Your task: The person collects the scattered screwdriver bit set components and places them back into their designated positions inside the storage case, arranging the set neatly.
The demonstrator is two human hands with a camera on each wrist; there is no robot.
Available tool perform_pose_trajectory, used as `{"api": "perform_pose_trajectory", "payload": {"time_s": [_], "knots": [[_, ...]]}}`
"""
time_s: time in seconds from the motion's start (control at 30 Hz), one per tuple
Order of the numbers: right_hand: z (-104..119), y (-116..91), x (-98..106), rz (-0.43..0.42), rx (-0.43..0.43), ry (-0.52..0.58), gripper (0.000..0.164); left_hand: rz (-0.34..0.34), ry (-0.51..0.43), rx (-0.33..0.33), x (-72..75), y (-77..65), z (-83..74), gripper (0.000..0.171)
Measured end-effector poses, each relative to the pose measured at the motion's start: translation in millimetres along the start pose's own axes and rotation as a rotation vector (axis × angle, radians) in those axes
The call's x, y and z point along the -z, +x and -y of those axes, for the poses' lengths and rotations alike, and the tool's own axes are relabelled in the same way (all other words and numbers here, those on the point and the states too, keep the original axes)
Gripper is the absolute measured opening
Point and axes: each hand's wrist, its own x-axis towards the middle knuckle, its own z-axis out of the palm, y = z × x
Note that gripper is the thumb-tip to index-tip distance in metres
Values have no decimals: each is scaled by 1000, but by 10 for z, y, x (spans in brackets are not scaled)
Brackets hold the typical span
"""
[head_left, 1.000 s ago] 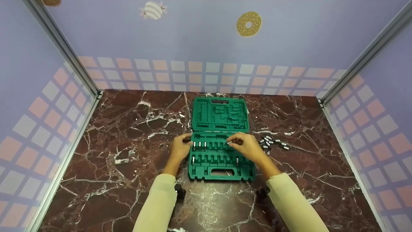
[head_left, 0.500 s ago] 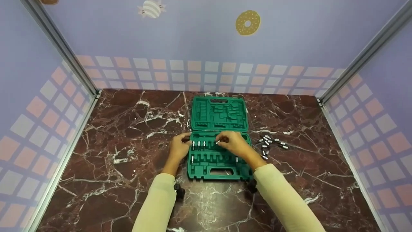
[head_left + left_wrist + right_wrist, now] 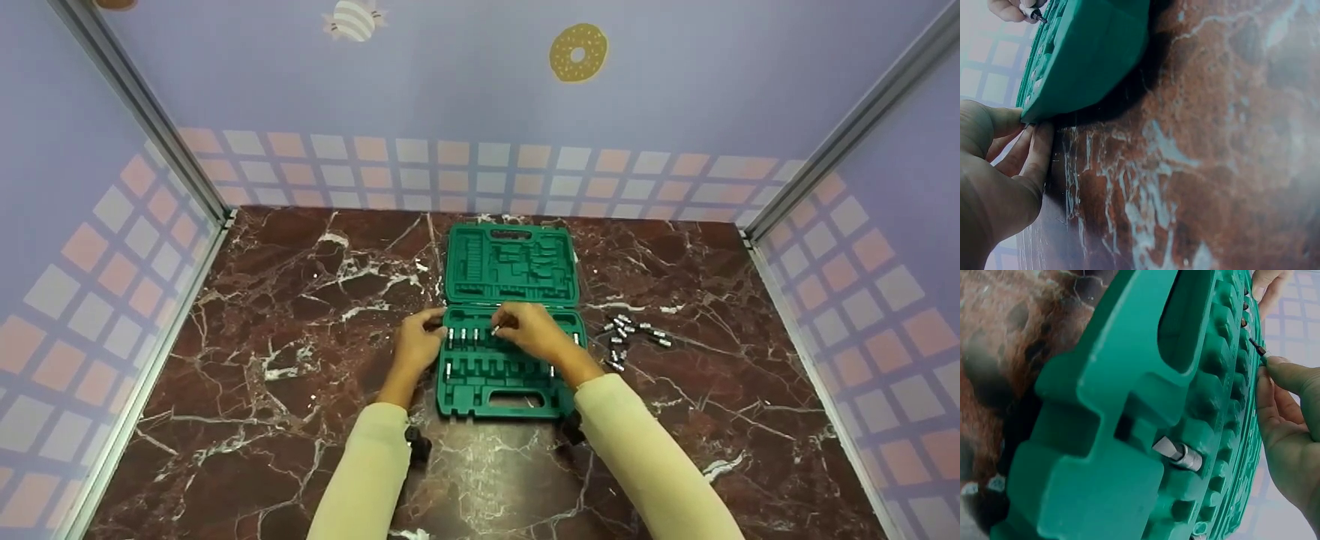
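A green tool case (image 3: 465,396) lies unfolded on the marbled table. My left hand (image 3: 417,343) holds its left edge, thumb and fingers pinching the corner in the left wrist view. Over the upper row of slots, my right hand (image 3: 531,330) pinches a bit socket (image 3: 1261,351), its dark tip pointing at the case. Three seated bit sockets (image 3: 463,335) stand in that row's left end, just left of the held one. A flat-tipped bit socket (image 3: 1185,457) sits in the lower row. Another seated bit socket (image 3: 448,370) is at the lower row's left end.
Several loose bit sockets (image 3: 621,328) lie in a scattered pile right of the case. The case's moulded lid (image 3: 469,292) lies flat behind the slots. Tiled-pattern walls (image 3: 480,67) enclose the table at the back and sides.
My right hand has moved left along the upper row with the bit socket, from the row's right part to near the three seated ones. The left hand stays at the case's edge.
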Motion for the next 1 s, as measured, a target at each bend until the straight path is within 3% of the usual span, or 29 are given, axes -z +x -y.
{"api": "perform_pose_trajectory", "payload": {"time_s": [0.43, 0.77, 1.0], "knots": [[13, 34, -94, 7, 38, -52, 16, 12, -6, -4, -1, -17, -15, 34], [57, 85, -173, -21, -7, -91, 13, 13, -14, -15, 4, -14, 10, 36], [57, 119, -173, -41, -65, -67, 19, 14, -15, -9, 9, -12, 3, 34]]}}
